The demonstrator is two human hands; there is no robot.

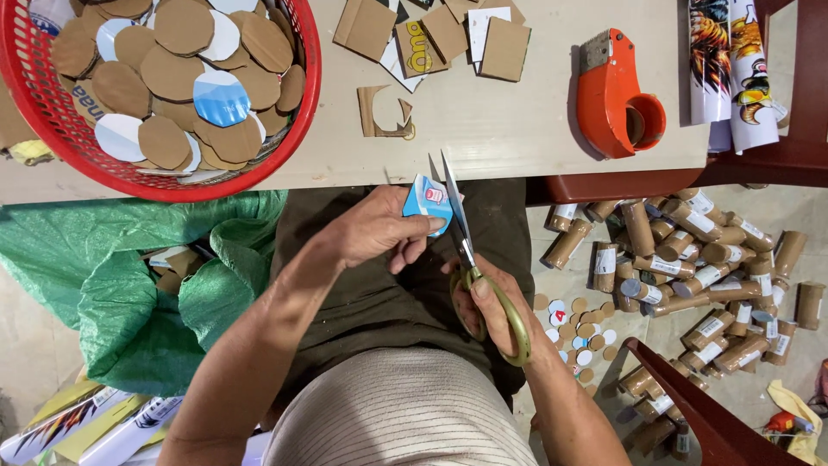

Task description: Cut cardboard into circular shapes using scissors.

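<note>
Just below the near edge of the pale wooden table (pixel 517 129), over the person's lap, the left hand (pixel 379 229) pinches a small blue-printed cardboard piece (pixel 427 203) between thumb and fingers. The right hand (pixel 492 311) is closed through the yellow-green loops of a pair of steel-bladed scissors (pixel 466 250), whose blades point up toward the table and lie against the piece's right edge. On the table's left end sits a red plastic mesh basket (pixel 306 95) heaped with round brown and blue cardboard discs (pixel 172 78). Toward the table's right end stands an orange tape dispenser (pixel 612 95), with square brown cardboard offcuts (pixel 448 34) to its left. On the floor right of the table's edge lies a pile of brown cardboard tubes (pixel 690 267).
</note>
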